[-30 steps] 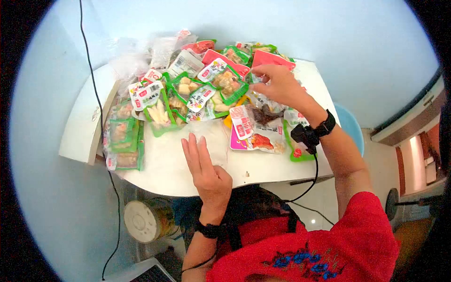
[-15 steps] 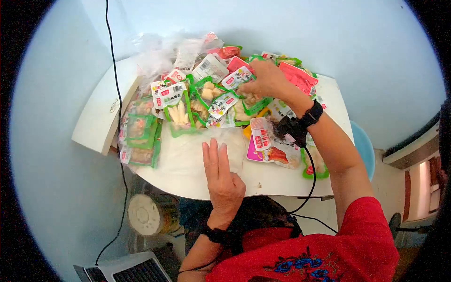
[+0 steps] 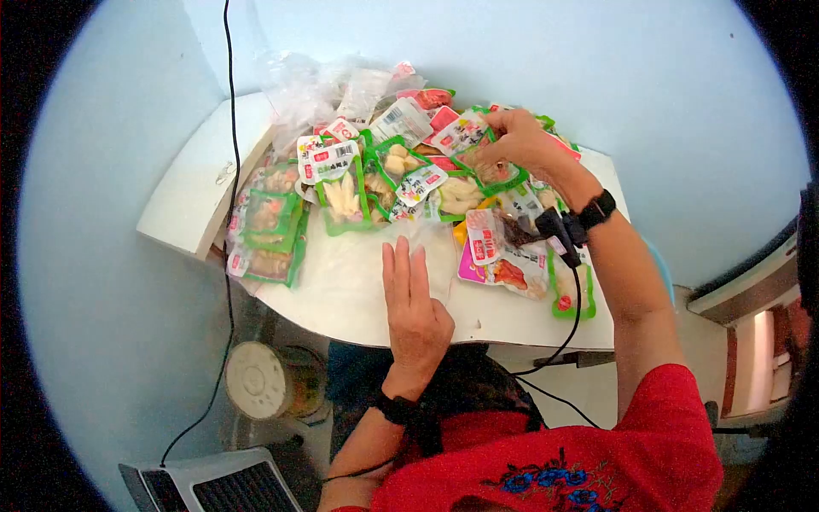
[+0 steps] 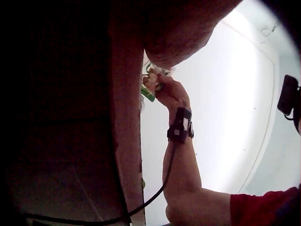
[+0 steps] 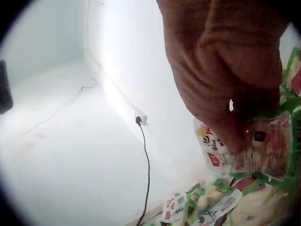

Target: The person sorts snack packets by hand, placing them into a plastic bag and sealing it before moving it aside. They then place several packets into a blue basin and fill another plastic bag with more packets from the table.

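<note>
The right hand [image 3: 542,154] pinches a green-edged clear food packet [image 3: 495,173] at the right part of the heap. In the right wrist view the thumb and fingers of the right hand [image 5: 225,66] hold this packet [image 5: 270,146], its white label [image 5: 211,146] to the left. The left hand [image 3: 418,311] lies at the table's front edge, fingers straight and pointing at the heap, holding nothing. Beside the held packet are a packet of pale pieces [image 3: 459,194] and one of round pieces [image 3: 397,160].
More packets [image 3: 271,222] lie at the left of the white table [image 3: 341,290]; a pink-cornered packet [image 3: 512,273] lies at the right. Clear plastic bags [image 3: 299,90] are at the back left. A black cable [image 3: 580,316] hangs from the right wrist. A round container [image 3: 256,380] stands below.
The right hand has come down onto the green-edged packet, taken hold of it and shifted it to the right. The left hand has kept its pose while the head view has shifted.
</note>
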The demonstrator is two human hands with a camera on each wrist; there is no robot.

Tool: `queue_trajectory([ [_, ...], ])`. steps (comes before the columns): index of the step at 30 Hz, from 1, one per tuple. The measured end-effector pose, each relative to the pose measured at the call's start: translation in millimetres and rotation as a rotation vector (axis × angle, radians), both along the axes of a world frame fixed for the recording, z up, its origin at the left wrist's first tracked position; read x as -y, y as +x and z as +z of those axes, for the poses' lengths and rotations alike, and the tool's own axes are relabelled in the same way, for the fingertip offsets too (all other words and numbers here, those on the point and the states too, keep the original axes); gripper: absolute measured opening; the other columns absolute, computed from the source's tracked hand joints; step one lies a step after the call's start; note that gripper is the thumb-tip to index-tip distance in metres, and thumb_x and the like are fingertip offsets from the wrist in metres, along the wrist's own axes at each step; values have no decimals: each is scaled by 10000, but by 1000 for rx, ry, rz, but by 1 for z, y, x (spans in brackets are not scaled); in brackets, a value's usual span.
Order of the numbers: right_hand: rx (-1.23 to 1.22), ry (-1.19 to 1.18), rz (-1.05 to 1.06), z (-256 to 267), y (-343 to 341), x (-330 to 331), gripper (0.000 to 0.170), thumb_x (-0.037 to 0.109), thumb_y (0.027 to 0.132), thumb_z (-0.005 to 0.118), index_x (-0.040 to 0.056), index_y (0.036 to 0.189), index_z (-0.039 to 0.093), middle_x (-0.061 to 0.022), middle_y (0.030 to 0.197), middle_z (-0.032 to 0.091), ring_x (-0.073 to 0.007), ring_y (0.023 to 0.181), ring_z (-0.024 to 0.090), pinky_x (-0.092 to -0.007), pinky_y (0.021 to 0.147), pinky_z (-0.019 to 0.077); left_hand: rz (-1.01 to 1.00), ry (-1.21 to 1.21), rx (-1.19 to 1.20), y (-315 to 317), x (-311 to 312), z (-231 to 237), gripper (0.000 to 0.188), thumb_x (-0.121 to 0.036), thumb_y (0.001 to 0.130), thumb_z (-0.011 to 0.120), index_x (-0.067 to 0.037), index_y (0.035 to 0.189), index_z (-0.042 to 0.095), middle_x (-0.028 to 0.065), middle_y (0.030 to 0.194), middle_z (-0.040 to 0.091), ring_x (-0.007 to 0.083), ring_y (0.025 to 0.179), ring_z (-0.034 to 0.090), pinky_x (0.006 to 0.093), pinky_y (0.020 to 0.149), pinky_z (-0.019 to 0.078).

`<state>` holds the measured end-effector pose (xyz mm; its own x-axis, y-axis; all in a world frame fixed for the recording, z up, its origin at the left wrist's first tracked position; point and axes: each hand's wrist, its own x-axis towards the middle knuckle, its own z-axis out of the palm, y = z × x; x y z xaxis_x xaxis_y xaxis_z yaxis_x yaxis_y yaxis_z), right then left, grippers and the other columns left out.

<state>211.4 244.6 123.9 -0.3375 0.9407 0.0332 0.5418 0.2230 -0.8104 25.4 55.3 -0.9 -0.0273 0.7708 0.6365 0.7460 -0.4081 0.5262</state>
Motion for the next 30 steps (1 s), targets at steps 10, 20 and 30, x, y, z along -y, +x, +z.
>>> queue_trajectory([
  [10,257,564,105,-48,54,69,377,-177,688,552,73,878,761,-73,882,661,-241,921,618,-309,812,494,-3,-12,19,0,0,2,672,124,694,423,102,1365,387,288,1476,328,488,1397,255,524,1145,267],
  [20,-122,-97,-205,-49,58,90,240,92,820,673,-46,1016,693,-63,860,661,-93,762,601,-255,615,489,5,25,39,1,-2,-2,705,150,671,401,70,1371,411,259,1485,345,448,1419,247,487,1156,259],
  [30,-84,-19,-249,-56,44,97,197,100,796,732,-40,922,671,-58,835,670,-101,738,616,-267,645,496,-2,-2,28,0,-1,1,724,140,664,416,72,1384,396,269,1478,352,450,1415,258,495,1155,256],
])
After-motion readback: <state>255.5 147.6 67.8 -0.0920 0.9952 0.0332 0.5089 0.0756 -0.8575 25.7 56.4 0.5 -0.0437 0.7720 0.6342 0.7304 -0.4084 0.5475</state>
